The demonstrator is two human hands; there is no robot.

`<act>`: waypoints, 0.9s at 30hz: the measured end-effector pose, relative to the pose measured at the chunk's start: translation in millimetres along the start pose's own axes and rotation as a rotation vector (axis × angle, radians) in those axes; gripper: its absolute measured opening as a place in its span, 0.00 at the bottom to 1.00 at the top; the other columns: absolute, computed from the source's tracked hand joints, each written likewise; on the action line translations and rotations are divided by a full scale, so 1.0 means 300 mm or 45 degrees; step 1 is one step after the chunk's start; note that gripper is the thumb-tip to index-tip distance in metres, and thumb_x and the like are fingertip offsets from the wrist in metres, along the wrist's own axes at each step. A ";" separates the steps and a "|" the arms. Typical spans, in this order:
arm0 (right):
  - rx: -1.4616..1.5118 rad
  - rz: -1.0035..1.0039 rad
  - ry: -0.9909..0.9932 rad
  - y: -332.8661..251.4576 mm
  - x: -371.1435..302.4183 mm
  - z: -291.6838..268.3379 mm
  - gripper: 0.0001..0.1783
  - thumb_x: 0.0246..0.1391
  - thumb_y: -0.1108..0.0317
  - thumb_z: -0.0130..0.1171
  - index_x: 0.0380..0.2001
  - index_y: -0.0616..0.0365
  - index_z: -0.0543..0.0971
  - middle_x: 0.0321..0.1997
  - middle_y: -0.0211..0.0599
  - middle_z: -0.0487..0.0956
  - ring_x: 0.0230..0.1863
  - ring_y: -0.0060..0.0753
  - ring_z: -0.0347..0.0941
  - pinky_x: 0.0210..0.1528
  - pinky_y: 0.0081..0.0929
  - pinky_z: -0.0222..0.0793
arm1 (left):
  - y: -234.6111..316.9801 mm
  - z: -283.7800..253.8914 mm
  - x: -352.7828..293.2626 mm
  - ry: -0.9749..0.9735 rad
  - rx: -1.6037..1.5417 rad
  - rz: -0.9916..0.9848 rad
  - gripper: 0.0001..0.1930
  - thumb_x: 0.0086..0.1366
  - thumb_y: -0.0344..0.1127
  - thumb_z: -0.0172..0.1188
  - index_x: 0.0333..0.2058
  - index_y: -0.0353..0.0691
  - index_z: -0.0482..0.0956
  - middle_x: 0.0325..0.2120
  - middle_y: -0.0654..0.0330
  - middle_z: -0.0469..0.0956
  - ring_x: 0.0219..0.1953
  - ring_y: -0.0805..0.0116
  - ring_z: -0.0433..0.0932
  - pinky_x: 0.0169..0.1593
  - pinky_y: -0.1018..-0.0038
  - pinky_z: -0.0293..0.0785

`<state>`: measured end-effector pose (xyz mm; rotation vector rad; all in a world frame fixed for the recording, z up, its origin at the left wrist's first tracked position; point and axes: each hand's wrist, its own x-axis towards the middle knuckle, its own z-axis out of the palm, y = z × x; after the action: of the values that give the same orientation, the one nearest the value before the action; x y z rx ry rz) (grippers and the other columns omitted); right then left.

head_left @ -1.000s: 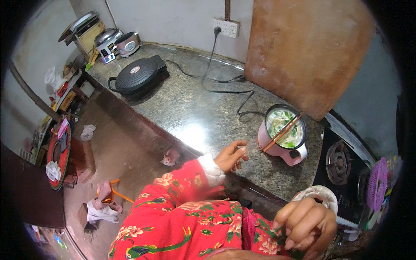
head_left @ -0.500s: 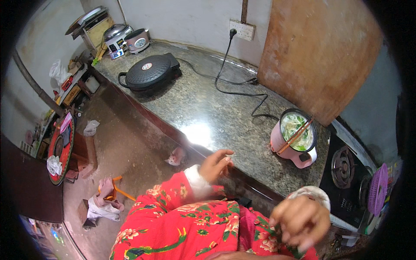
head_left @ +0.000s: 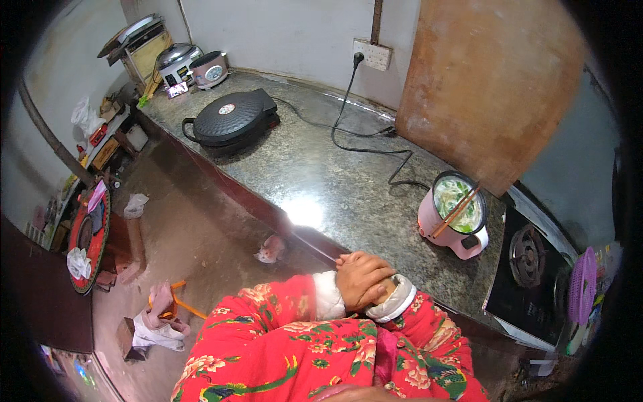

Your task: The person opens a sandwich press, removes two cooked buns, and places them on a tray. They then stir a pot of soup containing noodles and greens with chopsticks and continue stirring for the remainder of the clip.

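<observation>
At the counter's front edge my left hand [head_left: 360, 278] lies wrapped over my right hand [head_left: 387, 292], its fingers curled across the back of it. Most of the right hand is covered, so its fingers are mostly hidden. Further right on the counter, apart from both hands, stands a pink electric cooking pot [head_left: 429, 216] with a handle. Noodles and green leaves [head_left: 455, 199] fill it, in pale broth. A pair of wooden chopsticks [head_left: 457, 211] rests across its rim.
A closed black electric griddle [head_left: 231, 117] sits on the stone counter [head_left: 315, 164], rice cookers [head_left: 209, 70] beyond it. A black cord [head_left: 368, 149] runs across to the pot. At right are a gas stove [head_left: 522, 295], purple basket [head_left: 583, 285] and wooden board [head_left: 489, 87]. A small pale animal [head_left: 270, 249] is on the floor.
My hands were apart, the right one blurred at the lower right. The right hand has moved left and both hands are now together, left over right. The pot and chopsticks stay put.
</observation>
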<state>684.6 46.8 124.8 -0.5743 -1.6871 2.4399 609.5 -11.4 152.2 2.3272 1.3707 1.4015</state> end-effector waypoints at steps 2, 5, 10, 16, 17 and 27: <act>0.012 0.037 -0.018 0.003 0.000 -0.020 0.20 0.47 0.71 0.49 0.46 0.61 0.65 0.41 0.38 0.69 0.44 0.31 0.66 0.51 0.28 0.58 | 0.014 0.010 0.005 -0.043 0.067 0.077 0.17 0.48 0.39 0.52 0.38 0.38 0.72 0.36 0.56 0.72 0.39 0.59 0.69 0.44 0.63 0.62; 0.027 0.081 -0.038 0.009 -0.009 -0.042 0.19 0.46 0.70 0.49 0.45 0.60 0.66 0.41 0.37 0.69 0.43 0.31 0.66 0.51 0.28 0.58 | 0.028 0.025 0.031 -0.060 0.095 0.202 0.16 0.49 0.39 0.53 0.37 0.39 0.72 0.36 0.57 0.71 0.40 0.60 0.69 0.44 0.64 0.61; 0.050 0.114 -0.058 0.028 -0.024 -0.068 0.19 0.46 0.68 0.50 0.44 0.59 0.67 0.40 0.36 0.70 0.42 0.30 0.66 0.49 0.27 0.58 | 0.014 0.030 0.042 -0.014 -0.029 0.329 0.16 0.47 0.38 0.54 0.35 0.36 0.72 0.31 0.55 0.71 0.35 0.60 0.70 0.40 0.65 0.63; 0.089 0.107 -0.089 0.068 -0.033 -0.082 0.18 0.45 0.66 0.50 0.42 0.57 0.69 0.39 0.34 0.70 0.41 0.28 0.66 0.48 0.27 0.59 | -0.001 0.038 0.023 -0.086 -0.060 0.333 0.16 0.48 0.40 0.53 0.34 0.37 0.71 0.30 0.56 0.70 0.34 0.60 0.69 0.39 0.66 0.63; 0.103 0.083 -0.091 0.077 -0.039 -0.080 0.18 0.45 0.66 0.50 0.42 0.57 0.69 0.38 0.34 0.70 0.41 0.28 0.66 0.48 0.27 0.59 | -0.005 0.041 0.021 -0.070 -0.048 0.352 0.16 0.48 0.40 0.53 0.33 0.37 0.71 0.28 0.56 0.70 0.32 0.60 0.69 0.38 0.66 0.63; 0.382 -0.996 0.116 0.190 -0.082 0.009 0.16 0.45 0.63 0.51 0.39 0.54 0.70 0.35 0.31 0.69 0.37 0.25 0.65 0.43 0.26 0.57 | -0.005 0.071 -0.030 -0.231 -0.004 0.202 0.18 0.50 0.42 0.50 0.38 0.40 0.71 0.36 0.52 0.70 0.37 0.54 0.69 0.39 0.63 0.63</act>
<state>712.8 15.6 79.0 0.0293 -1.1583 1.9749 622.8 -9.9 133.5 2.5374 1.1568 1.1911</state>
